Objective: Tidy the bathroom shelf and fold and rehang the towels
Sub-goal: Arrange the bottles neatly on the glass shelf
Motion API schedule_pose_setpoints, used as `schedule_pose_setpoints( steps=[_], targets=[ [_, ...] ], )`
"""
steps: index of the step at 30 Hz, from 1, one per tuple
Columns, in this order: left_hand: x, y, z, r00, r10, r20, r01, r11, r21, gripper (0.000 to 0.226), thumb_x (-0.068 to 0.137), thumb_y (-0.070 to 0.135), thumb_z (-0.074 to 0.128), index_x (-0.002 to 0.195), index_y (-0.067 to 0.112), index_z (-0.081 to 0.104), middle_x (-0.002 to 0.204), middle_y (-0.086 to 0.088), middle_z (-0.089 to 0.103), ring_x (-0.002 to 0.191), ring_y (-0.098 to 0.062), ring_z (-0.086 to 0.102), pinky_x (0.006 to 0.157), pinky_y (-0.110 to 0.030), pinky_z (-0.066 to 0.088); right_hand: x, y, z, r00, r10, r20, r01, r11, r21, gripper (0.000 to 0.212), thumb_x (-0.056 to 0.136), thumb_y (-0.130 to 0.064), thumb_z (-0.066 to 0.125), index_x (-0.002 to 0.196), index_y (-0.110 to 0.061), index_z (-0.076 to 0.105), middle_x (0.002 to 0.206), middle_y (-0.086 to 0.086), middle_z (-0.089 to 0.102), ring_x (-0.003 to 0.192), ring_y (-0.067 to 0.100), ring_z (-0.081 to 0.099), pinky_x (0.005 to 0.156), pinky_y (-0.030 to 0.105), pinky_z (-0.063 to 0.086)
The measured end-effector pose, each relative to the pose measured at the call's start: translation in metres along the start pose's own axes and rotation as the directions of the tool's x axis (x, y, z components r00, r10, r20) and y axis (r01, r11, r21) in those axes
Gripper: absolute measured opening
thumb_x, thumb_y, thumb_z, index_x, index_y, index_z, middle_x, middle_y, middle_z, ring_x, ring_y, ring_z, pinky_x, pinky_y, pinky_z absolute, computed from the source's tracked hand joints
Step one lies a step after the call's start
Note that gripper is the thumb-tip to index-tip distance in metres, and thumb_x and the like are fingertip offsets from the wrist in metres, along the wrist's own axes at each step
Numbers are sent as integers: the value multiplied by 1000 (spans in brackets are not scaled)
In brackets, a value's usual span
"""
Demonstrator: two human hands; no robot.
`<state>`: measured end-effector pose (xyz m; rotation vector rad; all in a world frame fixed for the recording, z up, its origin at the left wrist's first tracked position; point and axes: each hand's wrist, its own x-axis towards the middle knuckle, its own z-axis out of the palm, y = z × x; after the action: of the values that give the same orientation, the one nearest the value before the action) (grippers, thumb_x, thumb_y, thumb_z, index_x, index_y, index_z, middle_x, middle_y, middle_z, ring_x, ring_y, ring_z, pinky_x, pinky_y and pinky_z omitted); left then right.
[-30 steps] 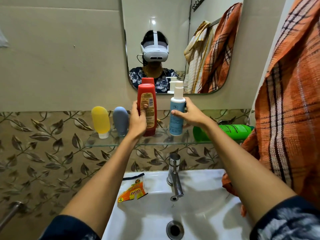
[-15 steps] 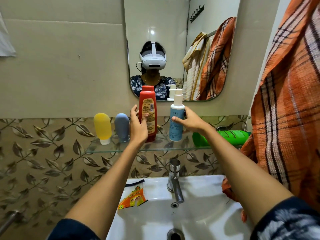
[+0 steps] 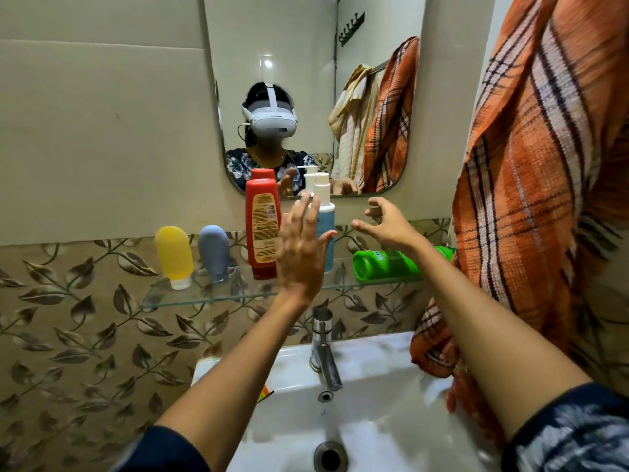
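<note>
Nearest, under both forearms, is the white sink (image 3: 384, 366) with one tap (image 3: 323, 349) at its back edge. A small orange packet (image 3: 264, 394) shows only a corner beside the left forearm, so I cannot tell more about it.

Above the tap, the left hand (image 3: 301, 255) is raised with fingers spread apart and holds nothing. It stands in front of the glass shelf (image 3: 204, 299) and covers a part of the blue pump bottle (image 3: 326, 212), which stands upright just behind its fingertips. The red bottle (image 3: 262, 228) stands upright just left of these fingers. Further left are two small tubes on their caps, one yellow (image 3: 173, 255) and one grey (image 3: 214, 252).

The right hand (image 3: 386, 224) is open too, fingers curled and apart, empty. Just below it one green bottle (image 3: 386, 264) lies on its side on the shelf.

So five containers are on the shelf.

Right of the right arm hangs one orange checked towel (image 3: 531, 185), reaching down to the sink corner. Behind all is the mirror (image 3: 306, 63); it reflects this towel and one cream towel.
</note>
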<state>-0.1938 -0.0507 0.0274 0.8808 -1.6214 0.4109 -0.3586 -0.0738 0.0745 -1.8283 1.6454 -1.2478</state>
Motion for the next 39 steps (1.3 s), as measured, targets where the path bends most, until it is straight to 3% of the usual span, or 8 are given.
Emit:
schedule_pose_setpoints(
  steps=[6,14,17,20,23,30,36,39],
  targets=[
    [-8,24,35,915,-25,402,84,988,-129,69,87,29,61,146,16,26,152,-4,32,133,-22,41,98,-41,46,-22,32,-27,988,116,-103,-133,975,-178,71,82,-29,71,139,-2,37,142,21,41,132,31,39,107,32,30],
    [14,31,80,616,-127,777,324,941,-103,74,89,45,53,146,8,22,151,-16,31,136,-28,35,110,-37,30,-44,55,-26,866,462,-193,-484,871,-87,93,84,-32,69,147,-2,7,153,25,14,142,35,21,109,30,25],
    [21,31,91,484,-178,857,261,964,53,74,85,56,53,130,-1,40,133,-22,50,117,-34,51,94,-39,43,-44,57,-21,835,509,-208,-516,856,25,98,85,-28,68,148,1,-2,155,24,10,143,34,17,112,28,20],
    [28,32,94,413,-184,892,230,969,93,57,79,59,59,92,3,53,105,-23,62,83,-30,57,64,-33,39,-43,62,-20,832,509,-221,-473,859,198,88,79,-16,75,144,5,19,149,25,29,136,36,34,105,33,32],
    [34,32,87,331,-188,925,188,973,131,47,68,44,78,85,9,51,91,-10,57,72,-19,50,60,-29,39,-41,63,-17,773,588,-238,-492,792,361,95,76,-17,78,144,5,17,152,20,27,139,29,30,110,28,25],
    [24,24,83,425,-135,895,266,964,19,63,70,27,78,122,6,52,121,-12,57,102,-25,55,81,-27,42,-37,77,-14,753,632,-182,-347,617,707,81,71,-6,80,137,8,35,139,22,47,121,31,53,99,40,45],
    [8,12,71,539,-80,838,575,762,-297,61,74,23,77,127,8,50,116,-14,60,98,-23,60,83,-33,52,-33,64,-10,922,387,3,-125,290,949,54,85,-3,62,133,-1,38,127,27,55,99,36,62,85,49,52],
    [2,16,73,548,-100,831,647,680,-345,52,82,35,68,126,13,51,117,-13,60,104,-26,60,89,-39,53,-30,56,-9,969,241,-47,-32,314,949,53,74,-10,66,120,-23,44,109,13,65,89,26,66,62,36,58]
  ],
)
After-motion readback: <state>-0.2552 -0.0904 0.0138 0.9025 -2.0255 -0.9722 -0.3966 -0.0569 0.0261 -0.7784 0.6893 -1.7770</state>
